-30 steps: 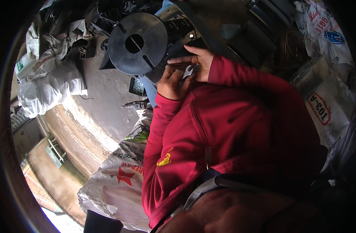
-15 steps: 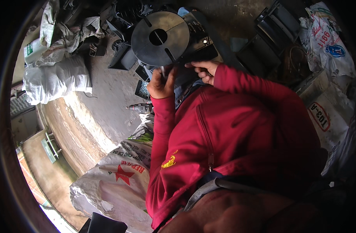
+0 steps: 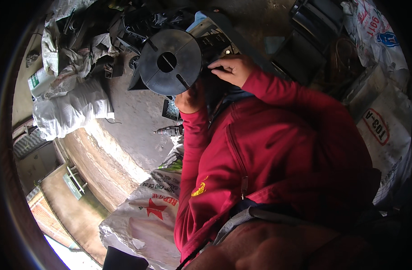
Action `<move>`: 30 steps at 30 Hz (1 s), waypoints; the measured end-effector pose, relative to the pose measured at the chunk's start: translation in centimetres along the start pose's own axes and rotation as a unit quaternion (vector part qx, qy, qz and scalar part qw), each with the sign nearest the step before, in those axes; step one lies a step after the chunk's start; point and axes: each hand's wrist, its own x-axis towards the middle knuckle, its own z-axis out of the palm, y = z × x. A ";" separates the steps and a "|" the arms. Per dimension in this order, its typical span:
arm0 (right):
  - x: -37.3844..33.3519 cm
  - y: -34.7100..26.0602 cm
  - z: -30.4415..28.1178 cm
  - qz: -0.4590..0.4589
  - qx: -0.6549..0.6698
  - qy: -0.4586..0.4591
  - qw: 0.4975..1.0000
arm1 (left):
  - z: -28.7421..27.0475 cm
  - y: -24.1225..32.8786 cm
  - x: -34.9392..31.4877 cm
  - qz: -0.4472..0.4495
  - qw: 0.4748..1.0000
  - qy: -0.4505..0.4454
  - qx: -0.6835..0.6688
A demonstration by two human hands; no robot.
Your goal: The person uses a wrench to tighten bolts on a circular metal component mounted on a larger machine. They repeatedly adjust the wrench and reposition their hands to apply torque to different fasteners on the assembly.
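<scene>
A dark grey round spool point(image 3: 154, 66), with a centre hole and slots in its flange, stands tilted in front of me. My left hand point(image 3: 190, 100) is closed at its near edge, with most of the fingers hidden beneath the flange. To the right of the spool, my right hand point(image 3: 233, 70) has its fingers stretched out, thumb and forefinger apart, and nothing shows between them. The fingertips are a little away from the rim. Dark machine parts point(image 3: 215, 39) lie just beyond that hand.
A small tray of shiny pieces point(image 3: 171, 110) and a power drill point(image 3: 170, 131) lie left of my forearm. White sacks point(image 3: 73, 108) are on the left, and a printed sack point(image 3: 143, 220) is nearer. Black bins point(image 3: 298, 58) and more sacks point(image 3: 379, 130) are on the right.
The spool has shifted left and nearer and has changed its tilt. My left hand has slipped further under its edge. My right hand has opened from a pinch-like curl.
</scene>
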 end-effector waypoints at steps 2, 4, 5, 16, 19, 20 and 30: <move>0.8 0.5 0.6 -0.074 -0.065 0.027 0.995 | -0.4 0.3 0.4 0.000 1.000 -0.025 0.006; 1.1 0.3 0.9 -0.063 -0.103 -0.010 0.993 | -0.5 0.6 0.9 0.008 0.999 -0.036 0.011; 1.3 0.2 1.2 -0.064 -0.116 -0.017 0.991 | -0.4 0.7 1.1 0.013 0.999 -0.032 0.013; 1.9 -0.2 3.2 -0.096 -0.101 0.013 0.990 | -2.4 1.1 1.0 -0.172 0.971 -0.083 -0.145; 2.0 0.0 2.8 -0.104 -0.106 0.028 0.989 | -5.8 2.7 2.2 -0.488 0.708 -0.055 -0.508; 1.9 -0.2 2.8 -0.108 -0.109 0.028 0.988 | -7.1 2.6 2.1 -0.535 0.639 -0.065 -0.549; 1.9 0.1 2.7 -0.116 -0.114 0.001 0.987 | -9.6 4.0 -6.7 -0.492 0.759 -0.238 -0.352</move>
